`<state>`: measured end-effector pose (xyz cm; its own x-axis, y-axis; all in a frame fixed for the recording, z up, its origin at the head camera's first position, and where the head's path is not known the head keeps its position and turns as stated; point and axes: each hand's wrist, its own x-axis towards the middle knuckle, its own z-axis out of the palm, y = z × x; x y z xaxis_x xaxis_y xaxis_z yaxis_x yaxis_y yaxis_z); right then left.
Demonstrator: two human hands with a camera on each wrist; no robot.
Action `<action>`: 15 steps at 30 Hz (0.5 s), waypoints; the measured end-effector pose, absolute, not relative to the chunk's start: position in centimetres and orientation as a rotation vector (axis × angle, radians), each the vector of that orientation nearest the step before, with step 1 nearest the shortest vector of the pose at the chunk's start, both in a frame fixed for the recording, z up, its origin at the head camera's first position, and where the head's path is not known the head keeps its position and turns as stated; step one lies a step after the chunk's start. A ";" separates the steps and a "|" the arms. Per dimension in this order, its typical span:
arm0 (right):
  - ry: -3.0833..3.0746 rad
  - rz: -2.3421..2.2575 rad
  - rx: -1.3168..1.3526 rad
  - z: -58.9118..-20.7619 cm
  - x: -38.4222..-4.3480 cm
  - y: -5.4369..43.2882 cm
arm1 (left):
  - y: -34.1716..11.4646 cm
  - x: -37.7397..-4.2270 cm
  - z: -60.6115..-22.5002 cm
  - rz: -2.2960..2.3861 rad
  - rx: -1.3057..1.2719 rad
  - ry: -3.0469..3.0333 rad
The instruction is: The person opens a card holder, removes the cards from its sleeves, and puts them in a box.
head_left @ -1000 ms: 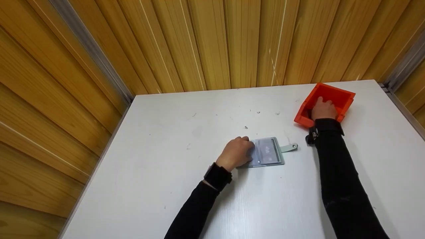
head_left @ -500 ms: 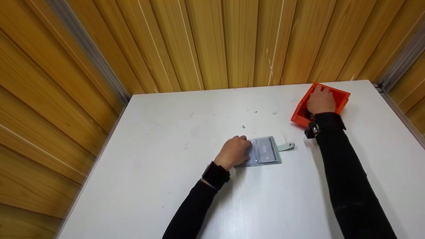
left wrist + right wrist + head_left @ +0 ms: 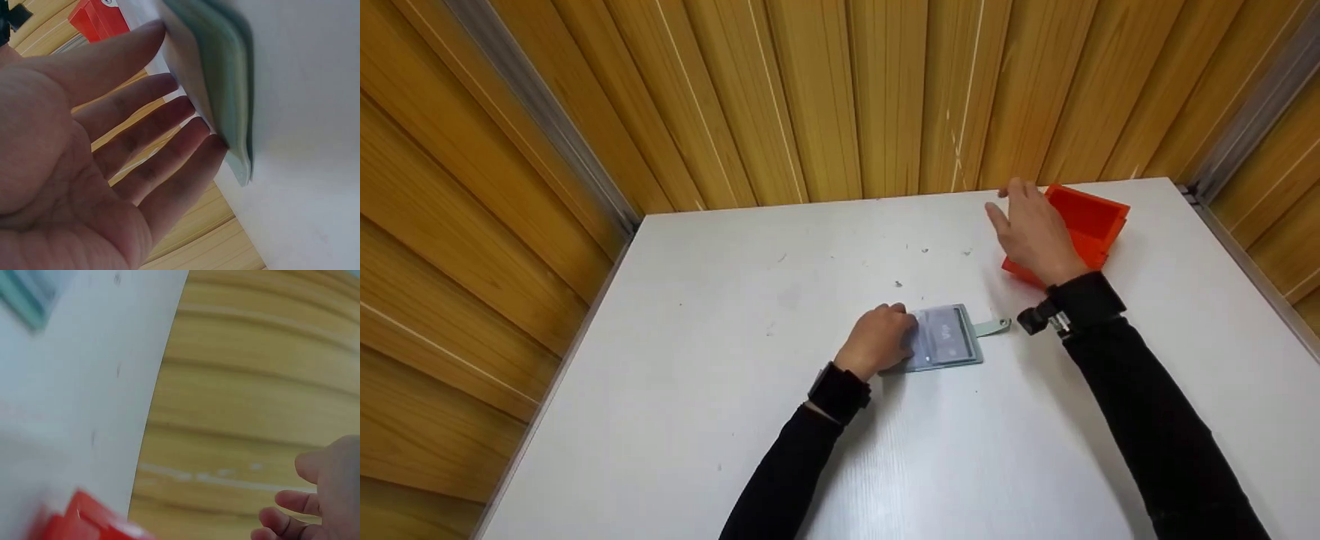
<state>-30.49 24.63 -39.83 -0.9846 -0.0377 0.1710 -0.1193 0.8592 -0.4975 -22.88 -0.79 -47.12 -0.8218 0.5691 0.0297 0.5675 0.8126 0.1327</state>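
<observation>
A pale green snap-strap card holder (image 3: 949, 337) with clear plastic sleeves lies spread on the white table, and a card-like insert shows in a sleeve. My left hand (image 3: 876, 337) rests on its left side; in the left wrist view the fairly straight fingers (image 3: 169, 163) and thumb touch the holder's edge (image 3: 242, 107). My right hand (image 3: 1039, 232) is raised over the left side of an orange-red bin (image 3: 1091, 221), its fingers spread and thumb apart, holding nothing. What lies in the bin's near part is hidden behind that hand.
A wood-look panel wall (image 3: 810, 97) runs along the table's back edge, with another panel wall (image 3: 450, 285) on the left. Small dark marks (image 3: 898, 283) dot the white tabletop (image 3: 720, 300). The bin stands near the back right corner.
My right hand has come up out of the orange-red bin and shifted left, its fingers spreading. The left hand stays on the card holder. The whole head view has drifted slightly.
</observation>
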 end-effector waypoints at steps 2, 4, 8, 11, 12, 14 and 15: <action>-2.875 0.830 0.196 -40.4 -29.5 23.8 | -0.8 -22.9 -47.1 0.220 0.931 2.978; -2.878 0.861 0.274 -41.2 -28.5 23.1 | -0.7 -22.9 -47.2 0.219 0.933 2.976; -2.925 0.915 0.397 -42.9 -26.9 22.2 | -0.7 -22.9 -47.2 0.221 0.933 2.970; -2.962 0.947 0.468 -44.2 -26.0 21.7 | -0.8 -23.0 -47.1 0.211 0.933 2.971; -2.972 0.948 0.493 -44.6 -25.8 21.6 | -0.8 -22.9 -47.1 0.208 0.934 2.972; -2.987 0.950 0.541 -45.4 -25.3 21.3 | -0.9 -22.9 -47.1 0.202 0.938 2.974; -2.994 0.947 0.568 -45.8 -25.1 21.3 | -0.9 -22.9 -47.1 0.201 0.942 2.975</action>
<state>-25.12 21.27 -45.81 -0.9355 -0.3483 0.0595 -0.3191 0.7606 -0.5653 -22.94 -0.92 -47.09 -0.8183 0.5743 0.0249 0.5724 0.8102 0.1266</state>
